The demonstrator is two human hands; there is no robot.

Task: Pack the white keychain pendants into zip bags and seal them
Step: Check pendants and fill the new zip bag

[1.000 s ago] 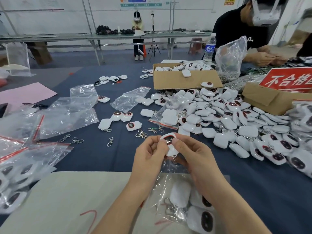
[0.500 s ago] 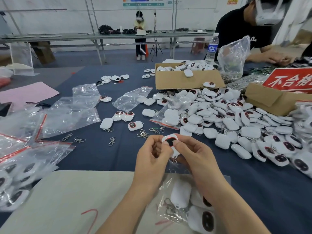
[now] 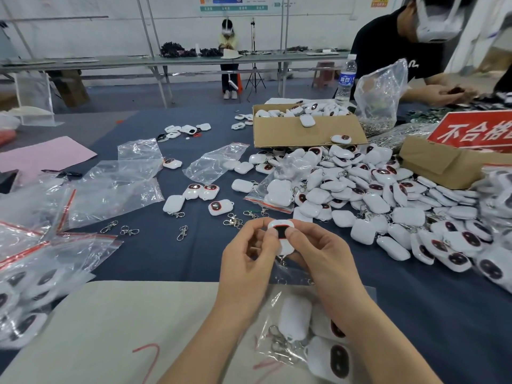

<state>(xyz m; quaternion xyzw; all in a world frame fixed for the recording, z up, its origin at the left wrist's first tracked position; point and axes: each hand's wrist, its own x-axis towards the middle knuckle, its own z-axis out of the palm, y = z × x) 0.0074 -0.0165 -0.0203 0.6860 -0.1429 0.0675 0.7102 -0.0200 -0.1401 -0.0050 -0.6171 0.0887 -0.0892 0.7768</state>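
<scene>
Both hands are holding one white pendant [image 3: 282, 231] above the near part of the table [image 3: 171, 261]. The left hand [image 3: 246, 253] is pinching its left side between thumb and curled fingers. The right hand [image 3: 322, 253] is gripping the right side in the same way. The pendant is standing roughly upright, with its dark window facing the camera and its metal clasp [image 3: 282, 262] hanging below. It is clear of the table and apart from every bag.

A zip bag [image 3: 274, 303] is lying flat beneath the wrists, partly on the beige sheet [image 3: 110, 328]. It is already holding several pendants with their clasps. Whether its mouth is open cannot be told, because the forearms are covering part of it.

Step in hand, by judgement: the pendant is being checked or turned before loading. The bag is part-filled and not yet sealed.

The next move is calling for one hand to let go and spread the bag's mouth. The other hand should then be feeding the pendant in flat, so that the clasp is not snagging the thin film. The pile [image 3: 374, 195] to the right is suggesting that much work is remaining. Empty bags [image 3: 116, 187] are lying well to the left.
</scene>
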